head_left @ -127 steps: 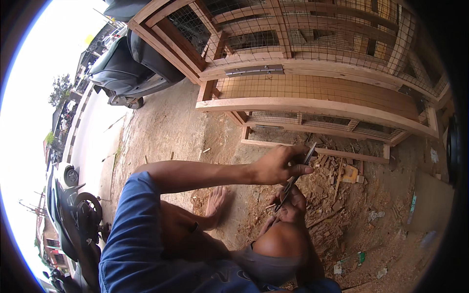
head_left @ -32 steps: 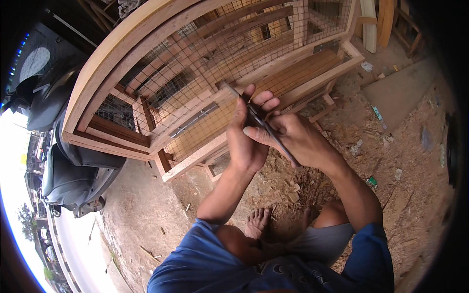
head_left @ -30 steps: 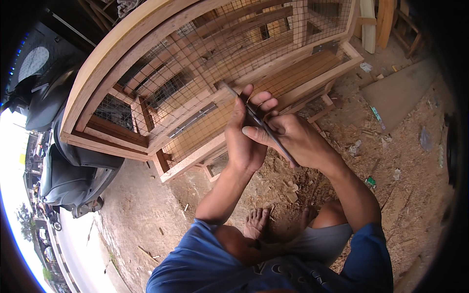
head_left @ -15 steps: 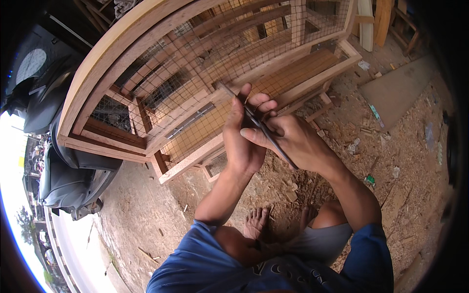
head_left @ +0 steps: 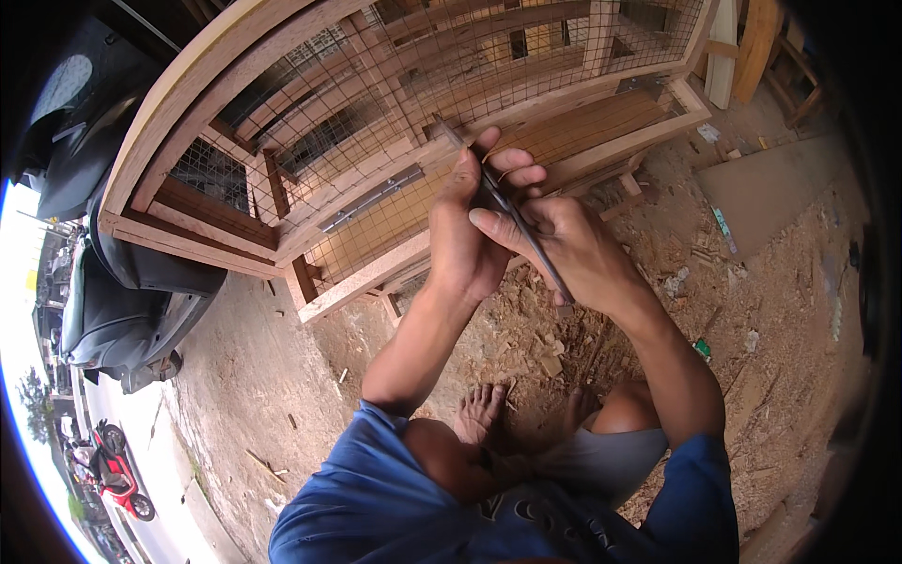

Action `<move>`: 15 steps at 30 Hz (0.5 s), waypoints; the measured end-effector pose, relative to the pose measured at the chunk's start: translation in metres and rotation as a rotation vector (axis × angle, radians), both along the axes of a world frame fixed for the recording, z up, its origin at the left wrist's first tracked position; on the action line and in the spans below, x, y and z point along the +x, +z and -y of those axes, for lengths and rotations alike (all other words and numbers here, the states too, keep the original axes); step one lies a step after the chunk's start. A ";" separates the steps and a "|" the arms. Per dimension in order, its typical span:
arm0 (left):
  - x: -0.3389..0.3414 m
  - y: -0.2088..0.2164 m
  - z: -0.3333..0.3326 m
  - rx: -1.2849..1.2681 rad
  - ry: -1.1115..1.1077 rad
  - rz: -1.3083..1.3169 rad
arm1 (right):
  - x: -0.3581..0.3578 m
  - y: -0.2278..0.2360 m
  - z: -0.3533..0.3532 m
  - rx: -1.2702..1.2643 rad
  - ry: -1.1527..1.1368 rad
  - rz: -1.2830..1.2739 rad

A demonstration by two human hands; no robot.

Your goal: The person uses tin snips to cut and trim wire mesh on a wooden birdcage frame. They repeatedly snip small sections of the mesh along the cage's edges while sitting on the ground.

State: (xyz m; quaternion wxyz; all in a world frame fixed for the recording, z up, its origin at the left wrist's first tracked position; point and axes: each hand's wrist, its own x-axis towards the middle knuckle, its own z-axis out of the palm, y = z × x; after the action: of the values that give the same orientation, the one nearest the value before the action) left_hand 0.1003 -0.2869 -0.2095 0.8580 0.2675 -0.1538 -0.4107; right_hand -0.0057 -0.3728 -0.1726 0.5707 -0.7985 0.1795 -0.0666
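Note:
A slim, dark, rod-like tool (head_left: 508,206), apparently metal, slants between my two hands. Its upper end points toward the wire mesh of a wooden cage frame (head_left: 376,240); whether it touches the mesh I cannot tell. My left hand (head_left: 462,230) closes on the upper part, thumb along the rod. Lower down, my right hand (head_left: 575,246) grips it, with the thumb pressed on its side. A thin yellowish strand shows near the fingers; what it belongs to is unclear. On the cage's front rail lies a grey metal hinge strip (head_left: 373,199).
A dark parked scooter (head_left: 141,291) stands left of the cage, and a red motorbike (head_left: 117,475) is on the street beyond. Wood shavings (head_left: 536,348) litter the ground around my bare feet. A flat board (head_left: 775,183) lies at right, near upright planks (head_left: 722,56).
My hands and the rod have shifted slightly up in the picture, keeping the same grip. The view has moved a little, and a red motorbike has appeared on the street.

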 end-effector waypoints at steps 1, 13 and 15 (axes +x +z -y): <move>0.002 0.002 -0.001 0.015 -0.012 -0.001 | 0.002 0.000 0.000 -0.004 -0.003 0.008; 0.015 0.011 -0.002 0.076 -0.067 -0.041 | 0.011 0.003 -0.006 0.058 -0.016 -0.028; 0.012 0.011 0.002 0.065 -0.060 -0.043 | 0.012 0.009 -0.002 0.062 -0.037 -0.076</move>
State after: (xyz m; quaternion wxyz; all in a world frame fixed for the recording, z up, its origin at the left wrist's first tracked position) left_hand 0.1128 -0.2889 -0.1986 0.8392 0.2815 -0.1298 -0.4469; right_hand 0.0064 -0.3704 -0.1631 0.5866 -0.7789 0.2179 -0.0411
